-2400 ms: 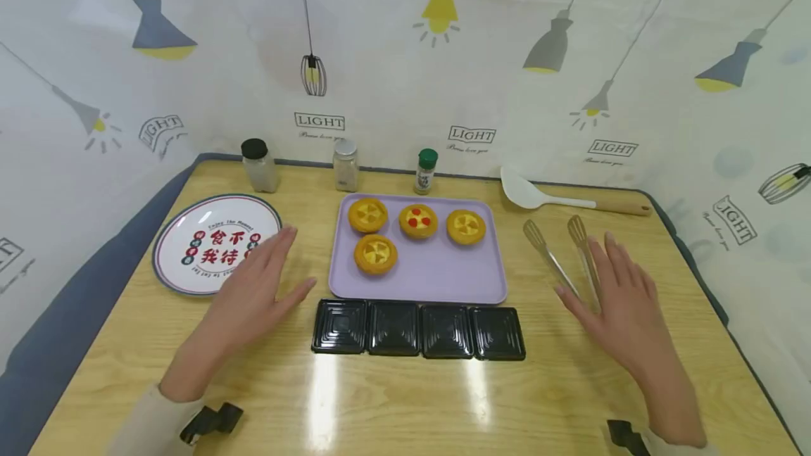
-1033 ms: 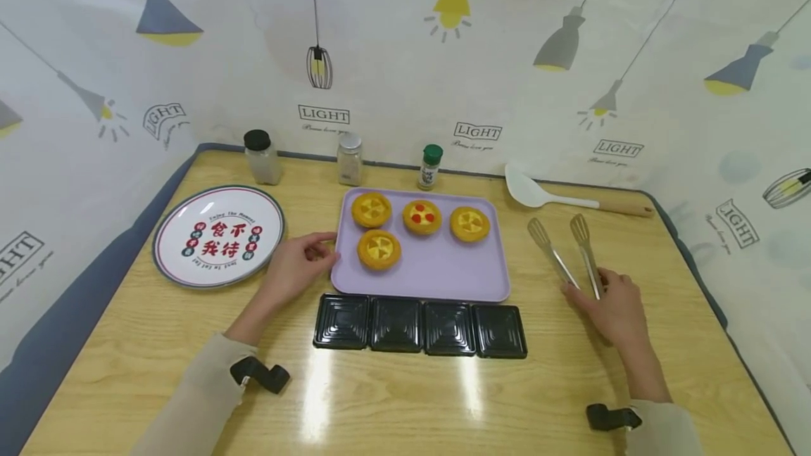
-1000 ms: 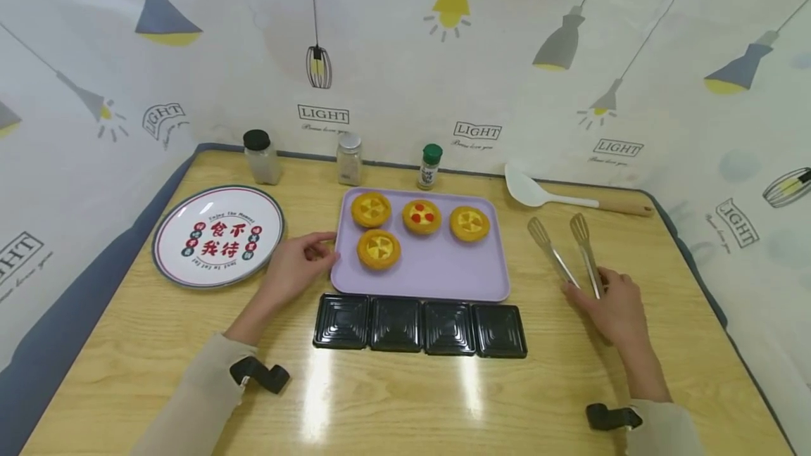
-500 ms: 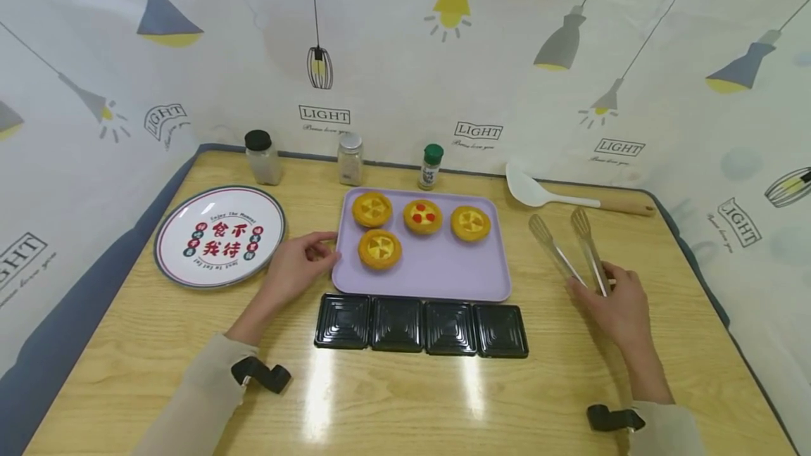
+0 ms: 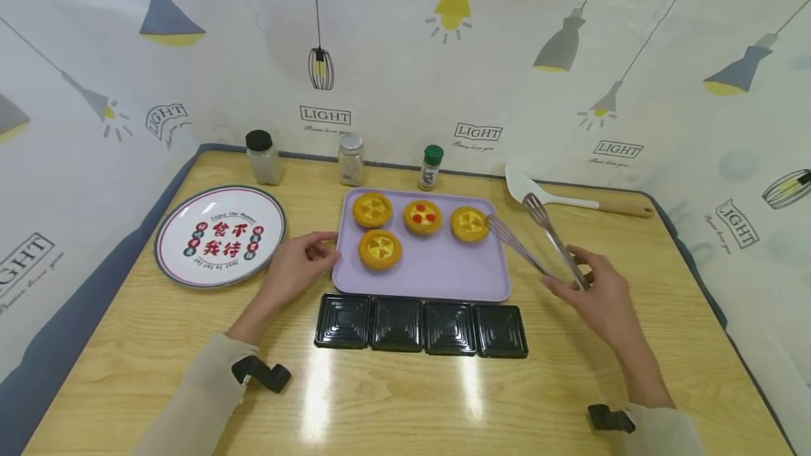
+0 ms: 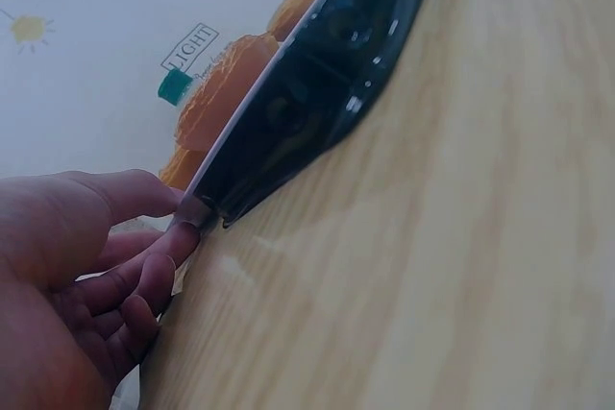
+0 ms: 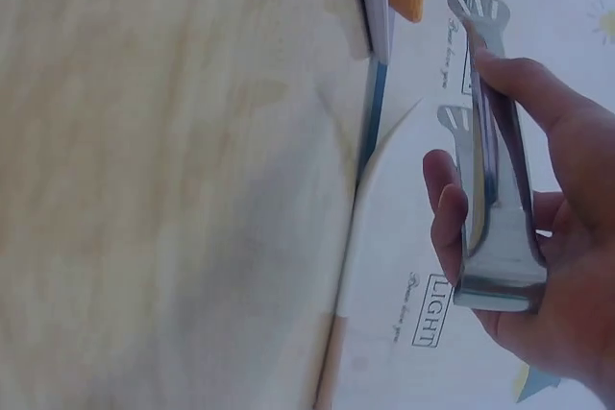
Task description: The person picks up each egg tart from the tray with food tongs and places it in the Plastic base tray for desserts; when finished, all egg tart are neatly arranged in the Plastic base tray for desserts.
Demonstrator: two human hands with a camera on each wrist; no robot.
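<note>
My left hand [image 5: 294, 269] pinches the left rim of a lilac tray [image 5: 437, 273] between thumb and fingers; the left wrist view shows the fingertips at its edge. Several egg tarts lie on the tray, one of them a tart with red dots [image 5: 422, 217], another a plain-topped tart [image 5: 469, 224] at the right. My right hand [image 5: 602, 298] holds metal tongs [image 5: 559, 245], lifted off the table in the right wrist view. Their arms stand apart, and one slotted tip overlaps the tray's right edge beside the right-hand tart in the head view.
A row of black square dishes [image 5: 398, 326] lies along the tray's front edge. A white plate [image 5: 184, 231] sits at left. Behind stand a black-capped jar [image 5: 262, 164], a silver-capped jar [image 5: 350, 164] and a green-capped shaker [image 5: 429, 173]. A white spatula [image 5: 526, 188] lies at back right.
My left hand went from hovering over the plate to the tray's rim and stays there. My right hand took hold of the tongs, lifted them and moved them left towards the tray.
</note>
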